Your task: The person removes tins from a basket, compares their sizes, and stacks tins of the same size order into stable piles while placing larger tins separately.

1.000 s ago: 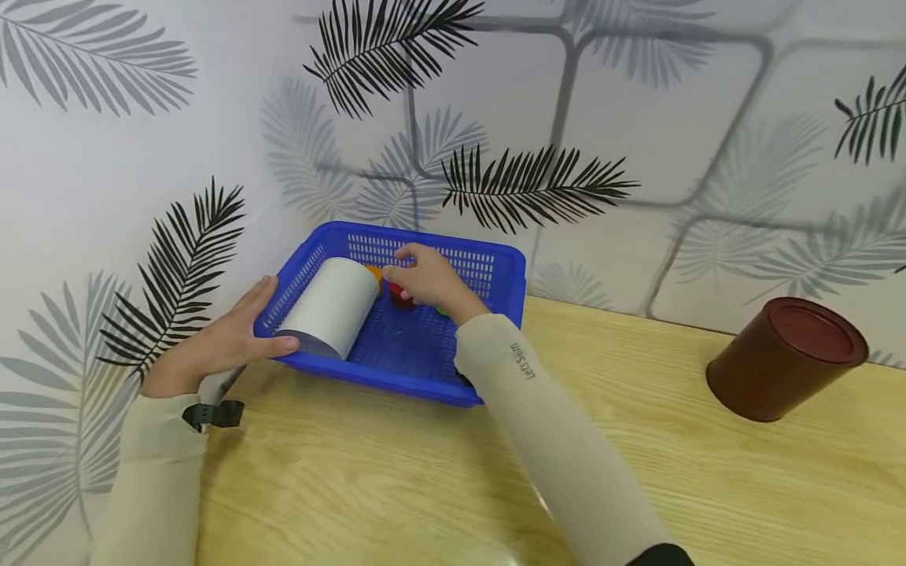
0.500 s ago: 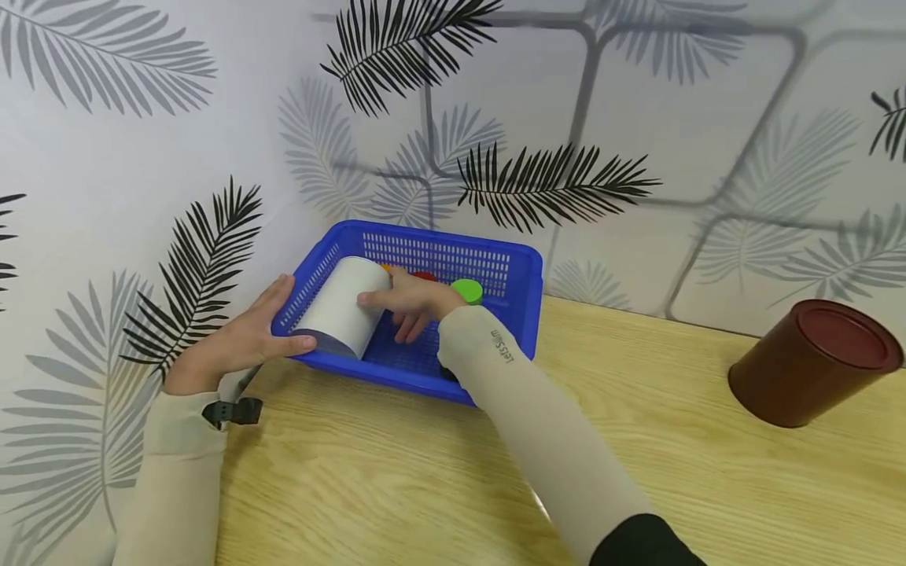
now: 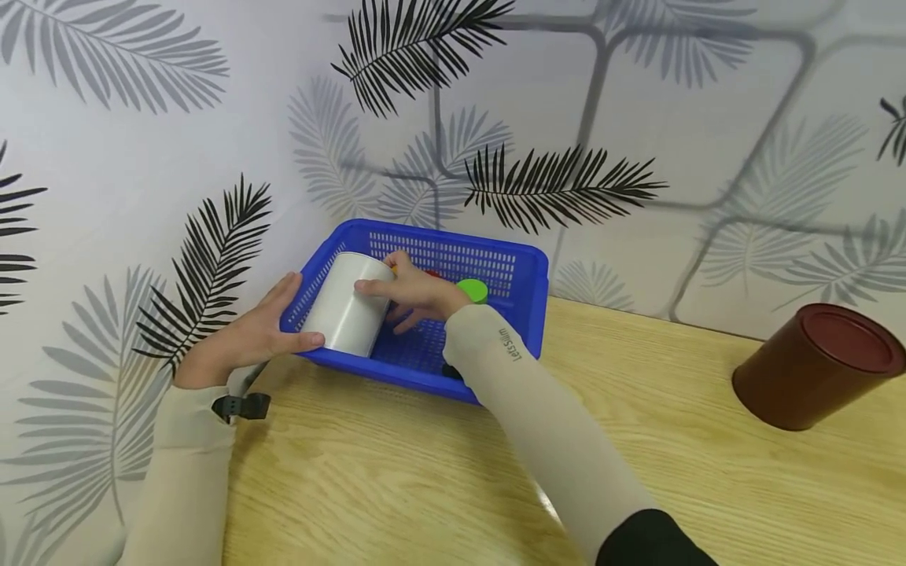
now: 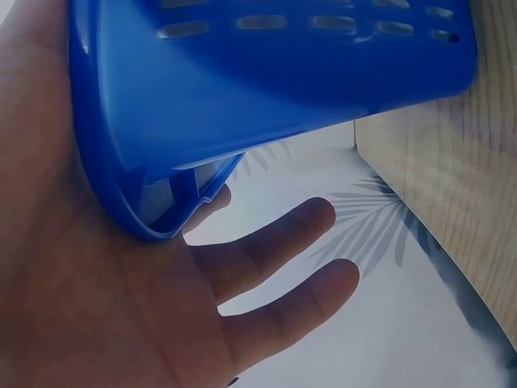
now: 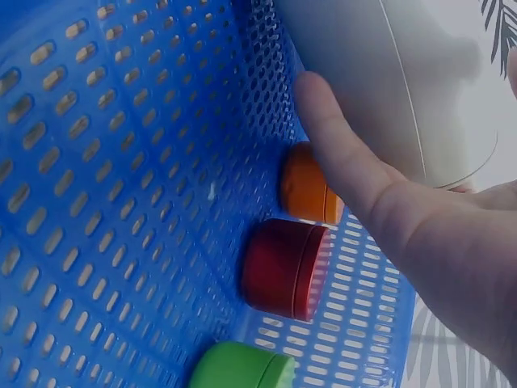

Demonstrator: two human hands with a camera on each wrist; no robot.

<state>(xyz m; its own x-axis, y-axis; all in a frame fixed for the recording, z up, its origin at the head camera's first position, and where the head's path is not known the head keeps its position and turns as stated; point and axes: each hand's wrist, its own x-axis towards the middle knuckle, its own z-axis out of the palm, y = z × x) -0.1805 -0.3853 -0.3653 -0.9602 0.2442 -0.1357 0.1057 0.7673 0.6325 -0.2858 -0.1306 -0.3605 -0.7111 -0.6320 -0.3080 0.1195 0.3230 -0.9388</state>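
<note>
A blue plastic basket (image 3: 396,376) with slotted sides sits on a pale wood-grain tabletop (image 3: 368,472), against a leaf-printed backdrop (image 3: 538,102). Inside, at the left end, is a white cylindrical canister (image 3: 347,306), set aslant with one end toward the far side; whether it touches the basket floor cannot be told. A person's right hand (image 3: 418,291) holds the canister near its far end in a wide grip, thumb on the upper side; the right wrist view shows one finger stretched out beside it. The left hand (image 3: 258,334) steadies the basket's near left corner: its grip is loose and spread, thumb over the near rim, fingers straight along the outside. Along the far side of the basket, from left to right, are small round lidded containers: orange (image 5: 311,183), red (image 5: 275,267) and green (image 3: 472,291). A dark object is mostly hidden by the right sleeve (image 3: 538,409). Well to the right stands a reddish-brown canister (image 3: 814,373).
</note>
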